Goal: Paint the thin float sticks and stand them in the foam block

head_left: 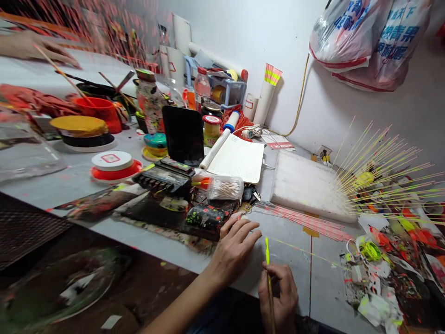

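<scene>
Near the table's front edge, my right hand [281,293] grips a thin paintbrush [267,254] whose tip is bright yellow and points up. To its left, my left hand [236,248] is palm down with its fingers curled together beside the paint-spotted black block [207,217]. One end of a thin yellowish stick [306,250] lies near the left fingertips; whether they hold it is too small to make out. The stick runs right across the grey table [295,276]. A bundle of pink-striped sticks [306,220] lies behind it.
A white foam block [306,185] with many thin sticks stands at the right, above scattered paint-stained scraps [382,273]. Further back are an open notebook [238,157], a black screen [183,135], a cotton-swab box [225,188] and jars. Another person's hand [45,50] is at upper left.
</scene>
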`<state>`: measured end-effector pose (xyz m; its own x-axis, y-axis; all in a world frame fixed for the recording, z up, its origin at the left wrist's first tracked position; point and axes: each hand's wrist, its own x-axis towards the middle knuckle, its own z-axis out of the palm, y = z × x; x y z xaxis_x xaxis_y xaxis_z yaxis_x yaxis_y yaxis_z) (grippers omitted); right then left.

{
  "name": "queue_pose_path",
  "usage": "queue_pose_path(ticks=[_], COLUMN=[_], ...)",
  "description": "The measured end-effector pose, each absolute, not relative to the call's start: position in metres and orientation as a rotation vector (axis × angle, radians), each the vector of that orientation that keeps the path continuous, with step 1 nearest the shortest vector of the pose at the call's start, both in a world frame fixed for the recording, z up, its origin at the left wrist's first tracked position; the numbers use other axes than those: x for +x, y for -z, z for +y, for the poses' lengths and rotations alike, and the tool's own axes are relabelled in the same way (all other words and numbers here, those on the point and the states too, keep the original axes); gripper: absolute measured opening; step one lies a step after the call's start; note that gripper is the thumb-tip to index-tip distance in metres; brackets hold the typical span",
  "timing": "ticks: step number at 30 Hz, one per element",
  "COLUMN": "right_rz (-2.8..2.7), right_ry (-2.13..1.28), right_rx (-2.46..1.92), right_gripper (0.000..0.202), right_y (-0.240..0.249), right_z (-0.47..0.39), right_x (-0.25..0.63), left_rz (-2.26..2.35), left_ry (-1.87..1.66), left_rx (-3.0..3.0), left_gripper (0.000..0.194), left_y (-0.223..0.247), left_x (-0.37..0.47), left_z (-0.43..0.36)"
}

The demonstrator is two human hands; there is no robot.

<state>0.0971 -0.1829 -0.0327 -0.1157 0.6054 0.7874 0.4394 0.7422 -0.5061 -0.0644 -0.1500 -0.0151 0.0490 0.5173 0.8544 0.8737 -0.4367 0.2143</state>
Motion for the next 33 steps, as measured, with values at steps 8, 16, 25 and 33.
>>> queue_pose_path(ticks=[8,16,25,33], right_rz=[-1.770,-1.753,-1.660,-1.562], right_ry=[-0.152,-0.189,-0.258,-0.213], right_rx=[-0.854,-0.917,-1.020,-0.851], right_gripper=[0.013,0.011,0.009,0.013], right_y=[0.037,0.041,0.048,0.042], right_z=[-0.182,-0.183,-0.190,-0.194], right_x=[0.097,0.100,0.101,0.093], left_rz=[-1.430,-1.429,-1.441,-1.437], left_ry=[1.376,1.416,1.378,1.436], left_rx=[-1.976,-1.979,-2.006,-1.982], left_gripper=[0.024,0.024,0.024,0.023], left_y=[0.014,0.018,0.021,0.014], left_x=[-0.062,-0.061,-0.064,-0.064], left_z=[-0.151,-0.151,-0.151,-0.150])
